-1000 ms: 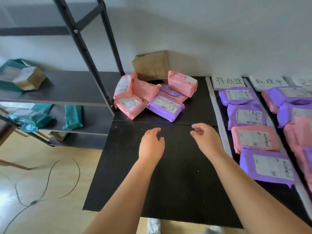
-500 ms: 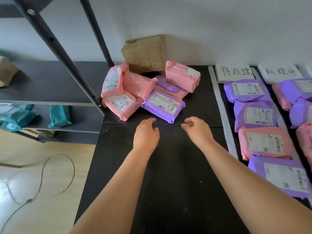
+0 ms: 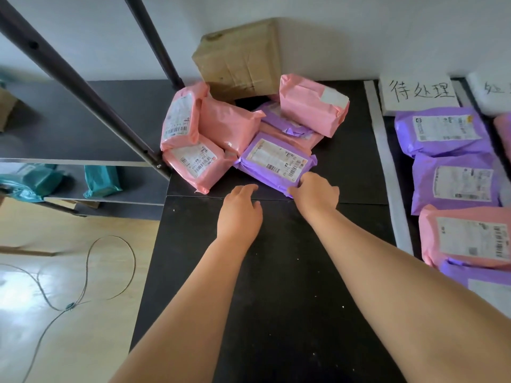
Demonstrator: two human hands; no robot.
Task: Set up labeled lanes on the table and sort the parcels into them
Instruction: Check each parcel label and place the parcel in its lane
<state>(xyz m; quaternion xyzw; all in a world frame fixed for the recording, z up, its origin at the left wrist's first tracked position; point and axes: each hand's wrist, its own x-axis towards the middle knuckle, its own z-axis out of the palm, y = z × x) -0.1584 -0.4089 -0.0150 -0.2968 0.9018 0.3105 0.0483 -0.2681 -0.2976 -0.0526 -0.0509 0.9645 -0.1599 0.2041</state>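
A heap of pink and purple parcels lies at the back of the black table (image 3: 276, 272). At the front of the heap is a purple parcel (image 3: 273, 161) with a white shipping label. My right hand (image 3: 315, 193) grips its near right corner, fingers curled over the edge. My left hand (image 3: 239, 212) hovers just in front of the parcel's near left edge, fingers relaxed and holding nothing. To the right, a white lane strip (image 3: 387, 167) borders a lane headed by a handwritten label card (image 3: 417, 92), with purple and pink parcels (image 3: 453, 183) laid in a row.
A brown paper-wrapped box (image 3: 240, 59) leans on the wall behind the heap. A dark metal shelf frame (image 3: 83, 87) stands left, with teal parcels (image 3: 102, 181) on its lower shelf. A cable (image 3: 88, 272) loops on the wooden floor. A second lane's card (image 3: 492, 92) shows at far right.
Both hands reached forward to the heap. My right hand went from hovering to gripping the front purple parcel's corner. The view has moved closer to the heap.
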